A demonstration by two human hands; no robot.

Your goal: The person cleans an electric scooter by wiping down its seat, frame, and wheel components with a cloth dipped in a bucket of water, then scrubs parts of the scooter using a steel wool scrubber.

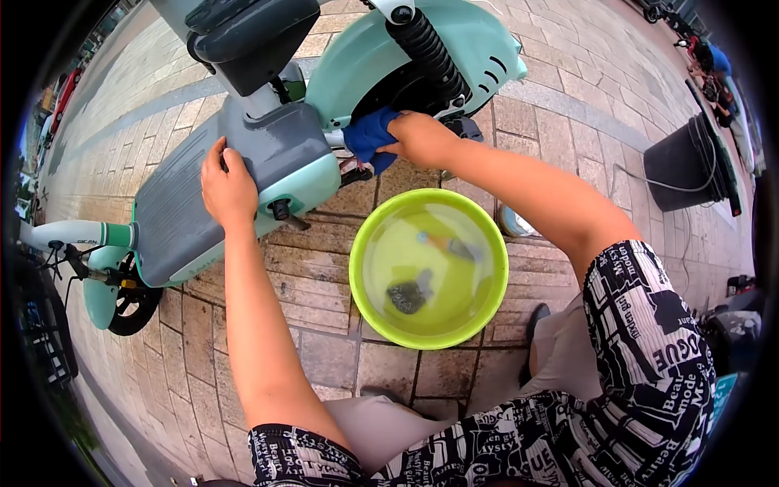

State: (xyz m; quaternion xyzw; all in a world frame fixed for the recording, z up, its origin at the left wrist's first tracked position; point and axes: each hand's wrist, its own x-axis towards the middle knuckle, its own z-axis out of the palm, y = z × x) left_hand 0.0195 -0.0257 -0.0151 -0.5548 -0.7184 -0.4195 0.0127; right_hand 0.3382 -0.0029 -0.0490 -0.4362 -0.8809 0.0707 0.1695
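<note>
Outdoors on brick paving, a person in a black-and-white printed shirt reaches both bare hands to a mint-green scooter. At far left, a small black wheel sits beside the ribbed gray footboard. Next, the left hand rests at the edge of the gray cover, its grip spread, holding nothing. Farther right, a crumpled blue cloth lies against the frame between that cover and the black shock absorber; the right hand pinches it, grip pressed together around the fabric. Below, near the scooter, stands a lime-green basin of water, with a dark cloth-like item in it and an orange-and-blue object too blurred to identify. At right, well apart, a black bucket stands on the paving.
</note>
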